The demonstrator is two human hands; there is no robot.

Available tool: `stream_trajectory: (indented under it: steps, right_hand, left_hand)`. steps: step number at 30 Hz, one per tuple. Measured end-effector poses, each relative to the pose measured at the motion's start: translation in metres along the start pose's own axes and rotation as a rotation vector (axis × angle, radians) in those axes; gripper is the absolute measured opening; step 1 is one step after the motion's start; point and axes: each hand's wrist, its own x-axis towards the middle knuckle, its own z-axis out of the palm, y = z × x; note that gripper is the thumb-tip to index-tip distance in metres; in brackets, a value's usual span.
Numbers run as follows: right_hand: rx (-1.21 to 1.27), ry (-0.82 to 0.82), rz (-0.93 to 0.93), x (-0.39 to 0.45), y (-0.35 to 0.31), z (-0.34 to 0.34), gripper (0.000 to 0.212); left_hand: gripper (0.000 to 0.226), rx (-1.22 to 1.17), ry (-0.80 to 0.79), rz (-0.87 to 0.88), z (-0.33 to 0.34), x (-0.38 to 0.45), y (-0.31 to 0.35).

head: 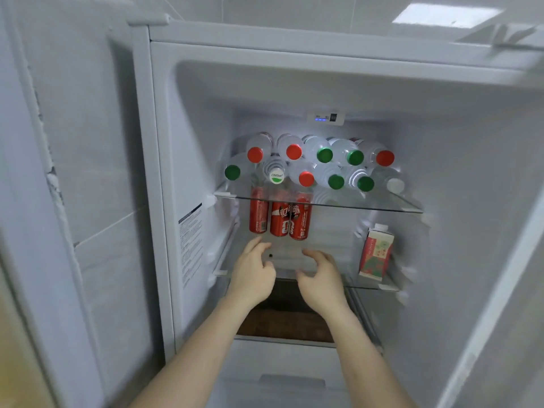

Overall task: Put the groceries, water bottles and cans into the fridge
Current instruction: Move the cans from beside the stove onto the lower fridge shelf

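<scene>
The fridge (294, 92) is seen open, and every place is given here from its upper glass shelf (368, 203). On this shelf the water bottles (312, 163) are laid on their sides in two stacked rows, with the caps turned to the front; red, green and white caps are seen. Directly under the left part of the shelf, three red cans (278, 214) are stood upright, close together, on the lower shelf (338, 254). Under the right end of the upper shelf, a carton (376, 254) is placed upright near the right wall, well apart from the cans. Both hands are held below the upper shelf, just in front of the cans. The left hand (253, 272) is released, its fingers loosely bent, and nothing is held in it; its fingertips are near the bottom of the cans, but contact cannot be told. The right hand (319, 275) is also released, with curved fingers, and nothing is grasped by it. Further below, a brown surface (282, 322) is seen between the forearms.
</scene>
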Motion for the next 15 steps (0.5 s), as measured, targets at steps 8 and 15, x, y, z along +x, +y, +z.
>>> stream_trajectory:
  steps: [8,15]
  right_hand:
    - [0.17,0.045,-0.196,-0.099,0.012,-0.003,0.044]
    - [0.178,-0.249,-0.273,-0.188,0.029,-0.025,0.051]
  left_hand:
    - [0.051,0.181,-0.025,-0.017,-0.044,-0.139,-0.001]
    - [0.057,0.4,0.035,-0.164,-0.081,-0.284,0.004]
